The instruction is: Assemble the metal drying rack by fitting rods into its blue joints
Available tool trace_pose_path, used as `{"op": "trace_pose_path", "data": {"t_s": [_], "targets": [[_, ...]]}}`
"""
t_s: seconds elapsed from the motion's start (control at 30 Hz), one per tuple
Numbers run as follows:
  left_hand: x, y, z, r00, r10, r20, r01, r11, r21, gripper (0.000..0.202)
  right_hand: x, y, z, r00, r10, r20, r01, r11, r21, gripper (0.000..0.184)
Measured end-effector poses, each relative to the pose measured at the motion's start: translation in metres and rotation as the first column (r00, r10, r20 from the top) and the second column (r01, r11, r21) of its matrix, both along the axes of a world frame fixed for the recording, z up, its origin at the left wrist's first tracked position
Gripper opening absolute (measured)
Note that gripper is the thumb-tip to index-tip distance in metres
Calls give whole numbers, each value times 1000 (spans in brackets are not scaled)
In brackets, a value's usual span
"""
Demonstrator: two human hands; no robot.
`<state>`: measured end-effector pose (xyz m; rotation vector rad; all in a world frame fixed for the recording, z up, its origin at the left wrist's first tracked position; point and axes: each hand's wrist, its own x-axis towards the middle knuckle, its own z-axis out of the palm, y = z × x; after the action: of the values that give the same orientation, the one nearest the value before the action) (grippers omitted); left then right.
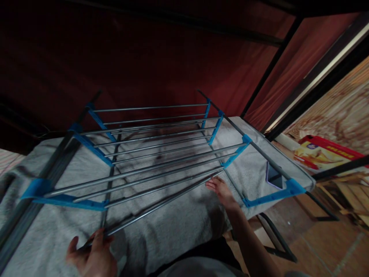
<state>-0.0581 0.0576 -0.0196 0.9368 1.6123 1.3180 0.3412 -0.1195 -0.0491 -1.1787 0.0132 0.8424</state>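
- Loose rod (pixel 161 204) is the live part: runs aslant in front of the rack (pixel 150 168), over the grey blanket (pixel 178 234), left end nearer the wearer, right end up by the lowest fitted rods.
- Left hand (pixel 92 256): fingers curled round the rod's left end, firm hold by the look of it.
- Right hand (pixel 222 191): fingertips at the rod near its right end. Dim and a bit soft there; can't make out whether it's pinching or just supporting.
- Near-right blue bracket (pixel 271 197) carries no rods. The near-left blue bracket (pixel 40 187) has three fitted, running across to the next bracket up on the right side.
- If the rod is to be fitted, I'd square it up parallel to the fitted ones first; a skewed rod would likely bind going in.
- Guide one end with fingertips, steady the other, then push along the rod's axis, not sideways.
- Soft base probably gives under load, so brace the bracket while pushing.
- Mind the flat dark item (pixel 272 179) by the right side tube; keep pressure off it.
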Motion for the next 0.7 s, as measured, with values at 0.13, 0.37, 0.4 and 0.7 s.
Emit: {"op": "trace_pose_path", "data": {"t_s": [0.13,0.37,0.4,0.7], "targets": [[13,0,12,987,76,138,-61,992,-113,71,-2,5,-2,1000,-5,20,6,999,-45,29],[22,2,18,987,-123,-108,97,972,-216,74,-4,5,-2,999,-37,25,38,999,-26,26],[23,2,18,981,-153,-120,125,969,-211,73,-4,4,-1,999,-39,23,40,999,-18,25],[32,4,33,973,-204,-107,179,962,-208,55,-7,6,-3,997,-83,10,83,997,0,24]]}}
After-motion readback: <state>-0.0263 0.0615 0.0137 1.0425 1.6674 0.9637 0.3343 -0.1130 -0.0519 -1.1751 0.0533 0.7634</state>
